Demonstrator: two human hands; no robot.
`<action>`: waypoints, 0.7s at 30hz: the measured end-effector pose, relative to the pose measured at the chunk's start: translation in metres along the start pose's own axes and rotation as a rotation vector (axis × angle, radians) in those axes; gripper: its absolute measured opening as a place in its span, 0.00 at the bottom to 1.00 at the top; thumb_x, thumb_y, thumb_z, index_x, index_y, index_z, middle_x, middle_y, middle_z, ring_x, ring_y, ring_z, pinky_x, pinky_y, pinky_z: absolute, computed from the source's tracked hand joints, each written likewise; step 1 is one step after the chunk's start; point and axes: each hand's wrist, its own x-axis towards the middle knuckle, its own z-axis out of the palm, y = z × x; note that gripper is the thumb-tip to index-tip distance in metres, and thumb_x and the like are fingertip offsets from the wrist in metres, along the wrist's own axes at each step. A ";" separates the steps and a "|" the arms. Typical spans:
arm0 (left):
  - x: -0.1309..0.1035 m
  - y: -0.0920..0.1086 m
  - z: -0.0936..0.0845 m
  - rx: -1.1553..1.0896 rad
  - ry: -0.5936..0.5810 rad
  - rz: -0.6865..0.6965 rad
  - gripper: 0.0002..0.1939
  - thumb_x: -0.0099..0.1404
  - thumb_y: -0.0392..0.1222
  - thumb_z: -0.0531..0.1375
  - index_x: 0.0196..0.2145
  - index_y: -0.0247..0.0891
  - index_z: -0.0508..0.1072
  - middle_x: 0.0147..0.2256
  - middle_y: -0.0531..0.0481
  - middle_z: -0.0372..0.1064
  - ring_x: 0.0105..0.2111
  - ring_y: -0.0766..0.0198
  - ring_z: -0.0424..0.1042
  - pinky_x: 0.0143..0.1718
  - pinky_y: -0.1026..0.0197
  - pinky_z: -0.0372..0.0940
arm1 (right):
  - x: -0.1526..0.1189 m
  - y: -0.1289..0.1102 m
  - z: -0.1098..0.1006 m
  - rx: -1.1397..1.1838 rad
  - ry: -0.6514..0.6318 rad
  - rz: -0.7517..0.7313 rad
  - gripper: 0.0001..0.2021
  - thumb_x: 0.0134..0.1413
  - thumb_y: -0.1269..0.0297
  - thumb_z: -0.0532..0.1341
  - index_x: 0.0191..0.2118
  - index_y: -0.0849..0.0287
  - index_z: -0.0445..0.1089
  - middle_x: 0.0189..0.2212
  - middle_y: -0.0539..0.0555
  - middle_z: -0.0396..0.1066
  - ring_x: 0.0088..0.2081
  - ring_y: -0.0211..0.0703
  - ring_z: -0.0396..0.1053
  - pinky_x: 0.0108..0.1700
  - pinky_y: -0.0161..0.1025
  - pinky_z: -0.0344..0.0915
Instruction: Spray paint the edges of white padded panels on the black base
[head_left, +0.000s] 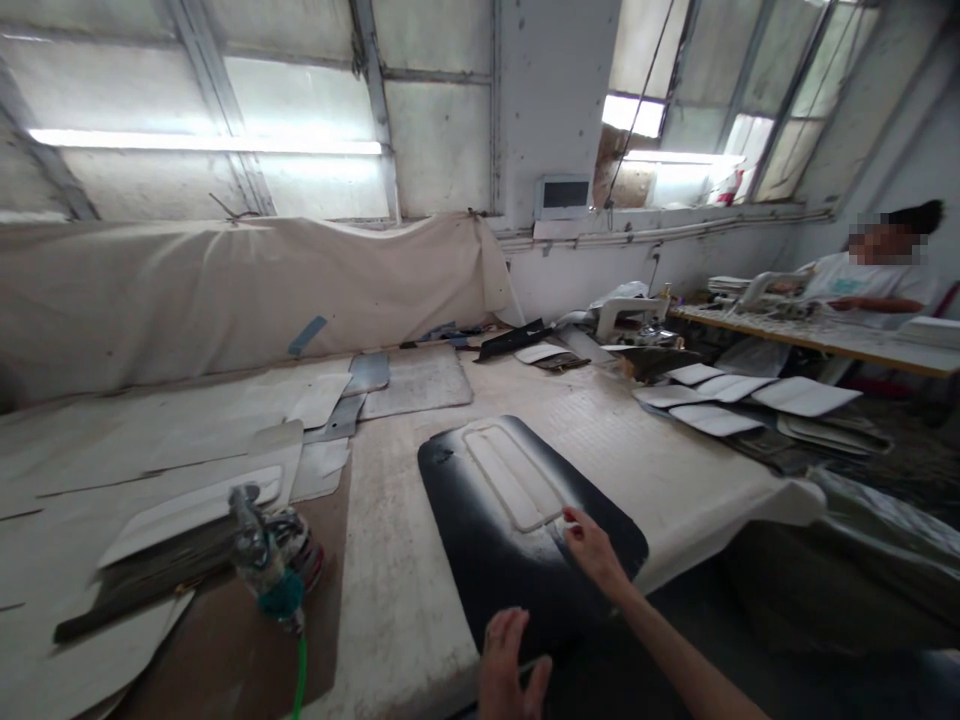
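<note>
A black sheet [517, 590] with rounded corners and a whitish haze lies on the covered table. On it rests a white padded panel [514, 475] with a raised border and lengthwise ridges. My right hand [589, 550] has its fingers pinched at the panel's near right corner. My left hand [510, 665] is over the sheet's near edge, thumb apart from the fingers, with nothing seen in it. Left of the sheet, a spray gun [262, 555] with a green hose stands on a brown board [255, 640].
White panels [187, 510] and grey pieces lie at the left. More white panels [750, 395] are piled at the right, near a sewing machine [637, 320]. A person [870, 280] sits at another sewing table. A cloth [262, 300] hangs along the back.
</note>
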 end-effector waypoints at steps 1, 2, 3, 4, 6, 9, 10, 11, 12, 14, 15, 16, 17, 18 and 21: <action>0.017 0.013 0.015 0.074 -0.095 0.004 0.29 0.56 0.44 0.58 0.55 0.36 0.62 0.58 0.41 0.56 0.59 0.50 0.51 0.60 0.48 0.50 | 0.005 0.020 -0.014 -0.069 0.009 -0.011 0.18 0.47 0.68 0.50 0.43 0.64 0.67 0.40 0.63 0.70 0.38 0.50 0.70 0.45 0.49 0.65; 0.031 0.024 0.027 0.135 -0.154 -0.008 0.34 0.53 0.44 0.59 0.58 0.35 0.58 0.61 0.42 0.50 0.61 0.49 0.46 0.61 0.47 0.46 | 0.007 0.037 -0.025 -0.132 0.005 -0.029 0.17 0.45 0.70 0.50 0.42 0.65 0.69 0.40 0.65 0.70 0.41 0.53 0.70 0.47 0.51 0.64; 0.042 0.033 0.035 0.198 -0.205 -0.042 0.38 0.52 0.44 0.59 0.60 0.34 0.54 0.63 0.43 0.45 0.62 0.48 0.41 0.62 0.46 0.43 | 0.007 0.053 -0.034 -0.188 -0.010 -0.054 0.17 0.43 0.72 0.51 0.40 0.66 0.70 0.39 0.67 0.70 0.43 0.56 0.69 0.49 0.52 0.62; 0.050 0.040 0.041 0.262 -0.244 -0.086 0.41 0.51 0.43 0.58 0.61 0.34 0.50 0.64 0.44 0.41 0.63 0.47 0.39 0.62 0.45 0.41 | 0.006 0.067 -0.041 -0.237 -0.033 -0.084 0.16 0.41 0.74 0.52 0.38 0.67 0.71 0.39 0.68 0.71 0.45 0.58 0.68 0.49 0.54 0.62; 0.060 0.049 0.043 0.342 -0.275 -0.146 0.38 0.52 0.41 0.55 0.61 0.34 0.51 0.63 0.44 0.43 0.62 0.49 0.42 0.61 0.46 0.42 | 0.001 0.089 -0.049 -0.315 -0.088 -0.151 0.17 0.39 0.77 0.53 0.37 0.67 0.72 0.40 0.68 0.71 0.47 0.59 0.67 0.51 0.54 0.60; 0.063 0.053 0.039 0.385 -0.281 -0.135 0.32 0.56 0.41 0.50 0.59 0.33 0.55 0.61 0.42 0.50 0.61 0.53 0.47 0.60 0.49 0.44 | -0.003 0.110 -0.054 -0.402 -0.142 -0.242 0.20 0.40 0.79 0.54 0.43 0.64 0.70 0.44 0.65 0.71 0.50 0.55 0.66 0.55 0.51 0.57; 0.062 0.053 0.039 0.390 -0.286 -0.115 0.33 0.56 0.43 0.51 0.59 0.33 0.54 0.61 0.42 0.49 0.61 0.52 0.46 0.60 0.48 0.43 | -0.002 0.115 -0.055 -0.426 -0.152 -0.262 0.22 0.41 0.78 0.54 0.46 0.65 0.69 0.45 0.65 0.71 0.50 0.55 0.65 0.56 0.52 0.56; 0.061 0.053 0.040 0.399 -0.301 -0.100 0.36 0.55 0.47 0.53 0.60 0.34 0.53 0.62 0.42 0.47 0.62 0.50 0.44 0.60 0.46 0.41 | 0.000 0.118 -0.056 -0.447 -0.162 -0.278 0.23 0.42 0.78 0.54 0.48 0.67 0.67 0.46 0.65 0.70 0.51 0.56 0.65 0.56 0.52 0.56; 0.061 0.053 0.041 0.410 -0.326 -0.096 0.40 0.52 0.49 0.56 0.61 0.35 0.51 0.63 0.42 0.44 0.62 0.48 0.42 0.60 0.44 0.39 | 0.003 0.121 -0.056 -0.465 -0.173 -0.289 0.24 0.43 0.77 0.54 0.51 0.69 0.65 0.47 0.66 0.69 0.51 0.57 0.64 0.56 0.53 0.56; 0.061 0.053 0.045 0.423 -0.364 -0.094 0.45 0.48 0.50 0.59 0.61 0.38 0.48 0.64 0.44 0.41 0.63 0.46 0.38 0.61 0.43 0.36 | 0.008 0.124 -0.058 -0.491 -0.194 -0.301 0.26 0.43 0.77 0.54 0.53 0.73 0.62 0.49 0.68 0.68 0.52 0.58 0.64 0.56 0.53 0.57; 0.062 0.054 0.047 0.425 -0.370 -0.099 0.43 0.49 0.49 0.58 0.61 0.39 0.49 0.64 0.45 0.42 0.63 0.46 0.39 0.60 0.43 0.36 | 0.011 0.126 -0.059 -0.500 -0.204 -0.304 0.27 0.43 0.77 0.54 0.53 0.74 0.61 0.49 0.68 0.67 0.52 0.57 0.64 0.56 0.53 0.57; 0.064 0.055 0.046 0.424 -0.369 -0.104 0.41 0.50 0.47 0.57 0.61 0.39 0.50 0.64 0.46 0.43 0.62 0.47 0.40 0.60 0.43 0.37 | 0.014 0.128 -0.060 -0.506 -0.215 -0.307 0.26 0.43 0.77 0.54 0.53 0.74 0.62 0.49 0.68 0.68 0.52 0.57 0.64 0.56 0.52 0.57; 0.066 0.057 0.045 0.420 -0.370 -0.104 0.39 0.51 0.45 0.57 0.60 0.40 0.52 0.63 0.46 0.45 0.62 0.48 0.41 0.60 0.43 0.39 | 0.016 0.129 -0.061 -0.509 -0.223 -0.307 0.26 0.43 0.77 0.54 0.53 0.73 0.62 0.48 0.67 0.68 0.52 0.56 0.64 0.56 0.51 0.57; 0.069 0.058 0.041 0.411 -0.376 -0.094 0.38 0.51 0.45 0.57 0.59 0.40 0.54 0.62 0.46 0.47 0.61 0.48 0.43 0.60 0.42 0.40 | 0.018 0.131 -0.062 -0.511 -0.230 -0.307 0.26 0.43 0.76 0.54 0.52 0.72 0.63 0.48 0.67 0.69 0.52 0.56 0.64 0.56 0.50 0.57; 0.078 0.061 0.024 0.350 -0.435 -0.057 0.39 0.47 0.48 0.61 0.57 0.42 0.59 0.61 0.46 0.50 0.60 0.47 0.45 0.59 0.42 0.44 | 0.023 0.133 -0.064 -0.513 -0.237 -0.297 0.25 0.45 0.75 0.53 0.53 0.70 0.63 0.47 0.65 0.69 0.50 0.54 0.66 0.54 0.48 0.60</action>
